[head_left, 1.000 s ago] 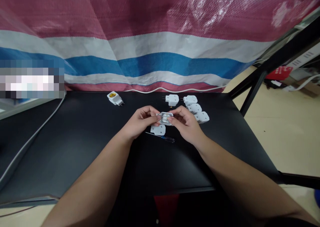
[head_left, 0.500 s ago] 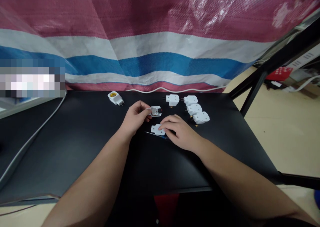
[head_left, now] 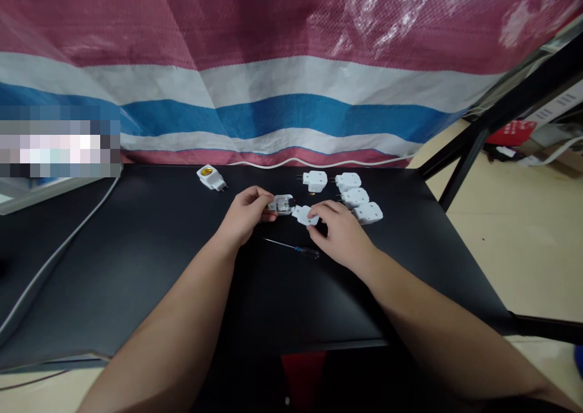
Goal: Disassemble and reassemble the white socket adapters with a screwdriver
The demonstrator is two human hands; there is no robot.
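My left hand (head_left: 248, 212) pinches the left end of an open white plug housing (head_left: 284, 204), whose hollow inside with metal parts faces up. Between the fingertips and thumb of my right hand (head_left: 339, 228) is a flat white cover (head_left: 304, 215) with small holes. The cover's left end lies close beside the housing's lower right; I cannot tell whether they touch. Below both hands a screwdriver (head_left: 294, 248) with a clear bluish handle lies on the black table, its tip to the left.
Several closed white plugs (head_left: 354, 197) stand at the right behind my right hand, another white plug (head_left: 315, 180) to their left. A white plug with a yellow round socket (head_left: 211, 177) lies at the back left. A white cable (head_left: 291, 161) runs along the striped sheet (head_left: 291, 118).
My right hand has picked up the white cover and carried it up and to the right, beside the housing. The screwdriver handle is now uncovered. My left hand stays nearly in place.
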